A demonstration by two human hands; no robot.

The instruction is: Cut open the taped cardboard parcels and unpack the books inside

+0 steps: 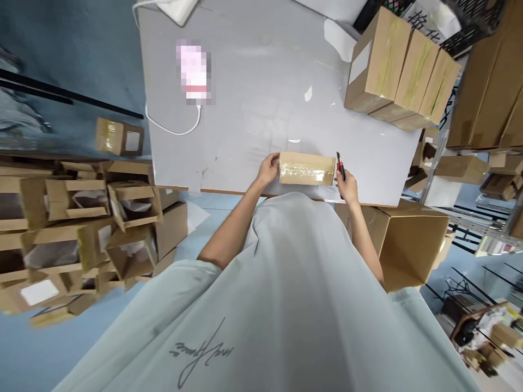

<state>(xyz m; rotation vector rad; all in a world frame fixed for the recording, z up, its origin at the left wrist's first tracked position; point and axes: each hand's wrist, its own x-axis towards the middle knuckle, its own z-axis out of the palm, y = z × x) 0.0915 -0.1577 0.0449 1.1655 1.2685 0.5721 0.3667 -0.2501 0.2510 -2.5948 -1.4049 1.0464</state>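
Note:
A small cardboard box, sealed with shiny clear tape along its top, lies at the front edge of the table just ahead of my body. My left hand grips the box by its left end, the fingertips partly hidden against its side. In my right hand is a black and red utility knife, held upright close to the box's right end. The knife's tip points away from me. Whether the blade is out is too small to tell.
Three taped cardboard boxes stand in a row at the table's back right. A white cable runs to a blurred pink device on the grey table. Opened boxes pile up at left; a large open carton sits at right.

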